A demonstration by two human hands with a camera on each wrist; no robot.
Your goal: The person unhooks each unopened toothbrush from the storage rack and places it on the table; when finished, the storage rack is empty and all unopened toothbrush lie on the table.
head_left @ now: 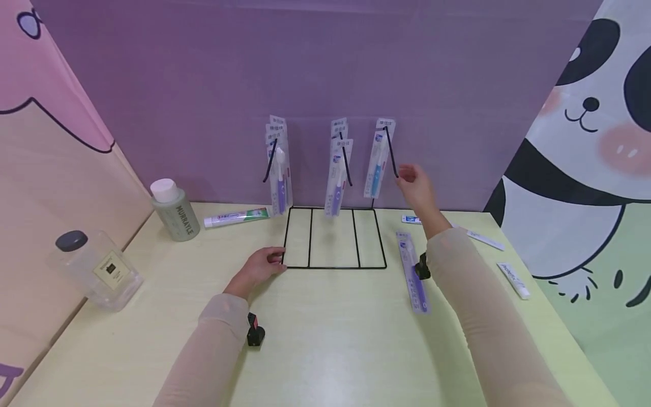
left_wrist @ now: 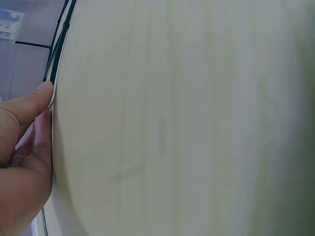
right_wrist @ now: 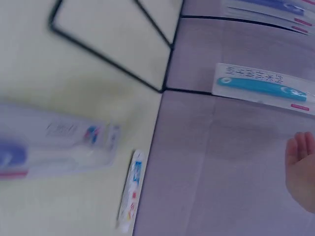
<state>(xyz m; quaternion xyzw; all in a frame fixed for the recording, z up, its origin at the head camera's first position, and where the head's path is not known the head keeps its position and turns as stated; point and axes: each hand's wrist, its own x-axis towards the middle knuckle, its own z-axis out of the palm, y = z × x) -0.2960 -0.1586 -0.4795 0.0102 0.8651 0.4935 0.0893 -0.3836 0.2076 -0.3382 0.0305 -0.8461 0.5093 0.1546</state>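
A black wire display rack (head_left: 335, 267) stands on the table, its hooks carrying packaged toothbrushes. Thumb and fingers of my left hand (head_left: 258, 270) pinch the front left corner of its base; the left wrist view shows the thumb (left_wrist: 45, 91) against the wire. Several purple packs hang on the left hook (head_left: 281, 181) and the middle hook (head_left: 338, 181). One blue toothbrush pack (head_left: 377, 169) hangs on the right hook. Beside that hook's tip is my right hand (head_left: 418, 189), fingers loosely extended, nothing seen in it. A purple toothbrush pack (head_left: 413, 271) lies below the right forearm.
Left of the rack lie a toothpaste tube (head_left: 236, 217), a grey-green bottle (head_left: 178, 212) and a clear bottle with a dark cap (head_left: 104, 271). Small tubes (head_left: 513, 281) lie at the right, one of them (right_wrist: 130, 189) near the purple backdrop (head_left: 325, 68).
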